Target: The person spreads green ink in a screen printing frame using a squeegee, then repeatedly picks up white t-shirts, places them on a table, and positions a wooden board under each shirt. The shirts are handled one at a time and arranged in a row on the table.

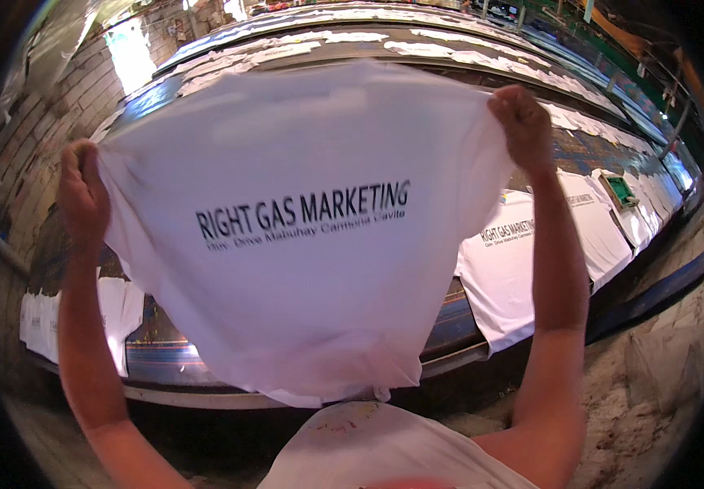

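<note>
A white T-shirt (303,285) with dark printed lettering across it hangs spread out in front of me, raised above the long table. My left hand (83,187) is closed on its left sleeve end, and my right hand (523,126) grips the sleeve end on the right in a fist. Between the hands the cloth is stretched wide, while its lower hem falls loosely near the table's front edge. The shirt hides the middle of the table behind it.
On the dark table (173,342), more printed white shirts (499,281) lie to the right, with others (112,318) at the left. A green-and-wood screen frame (618,191) rests on the right-hand shirts. Further long tables carry rows of white shirts (458,55). A block wall (38,147) stands at left.
</note>
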{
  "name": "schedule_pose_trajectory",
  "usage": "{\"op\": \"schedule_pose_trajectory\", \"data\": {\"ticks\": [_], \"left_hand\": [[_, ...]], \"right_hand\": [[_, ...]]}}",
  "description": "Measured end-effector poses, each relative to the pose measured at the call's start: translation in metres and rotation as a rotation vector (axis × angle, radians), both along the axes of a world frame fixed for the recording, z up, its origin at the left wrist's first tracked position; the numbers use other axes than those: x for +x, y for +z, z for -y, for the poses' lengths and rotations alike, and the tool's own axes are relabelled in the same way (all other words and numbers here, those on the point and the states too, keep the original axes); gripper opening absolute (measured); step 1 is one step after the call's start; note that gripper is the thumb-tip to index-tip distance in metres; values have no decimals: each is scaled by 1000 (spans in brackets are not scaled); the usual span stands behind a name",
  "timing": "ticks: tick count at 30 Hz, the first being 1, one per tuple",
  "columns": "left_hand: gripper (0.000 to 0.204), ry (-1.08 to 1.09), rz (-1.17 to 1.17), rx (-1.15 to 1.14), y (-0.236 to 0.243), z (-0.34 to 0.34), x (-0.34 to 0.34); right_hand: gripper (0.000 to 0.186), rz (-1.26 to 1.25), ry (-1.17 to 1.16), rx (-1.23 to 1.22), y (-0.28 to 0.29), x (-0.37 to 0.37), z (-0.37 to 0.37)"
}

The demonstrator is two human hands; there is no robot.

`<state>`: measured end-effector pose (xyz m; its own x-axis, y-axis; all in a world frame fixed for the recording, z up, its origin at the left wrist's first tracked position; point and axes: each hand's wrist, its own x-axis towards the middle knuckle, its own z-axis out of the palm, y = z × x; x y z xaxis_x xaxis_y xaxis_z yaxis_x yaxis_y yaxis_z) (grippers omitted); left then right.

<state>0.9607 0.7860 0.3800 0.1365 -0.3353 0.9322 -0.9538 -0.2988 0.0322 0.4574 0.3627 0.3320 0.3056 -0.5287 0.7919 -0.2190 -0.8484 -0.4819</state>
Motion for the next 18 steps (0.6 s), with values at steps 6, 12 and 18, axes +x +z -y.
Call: {"op": "schedule_pose_trajectory", "data": {"ticks": [6, 12, 18], "left_hand": [[23, 216, 216, 92, 70, -34, 19], [28, 156, 285, 55, 101, -44, 52], [40, 178, 397, -15, 160, -28, 113]], "right_hand": [[30, -237, 244, 81, 78, 2, 6], [45, -550, 198, -9, 120, 9, -3], [53, -362, -156, -258, 175, 37, 15]]}}
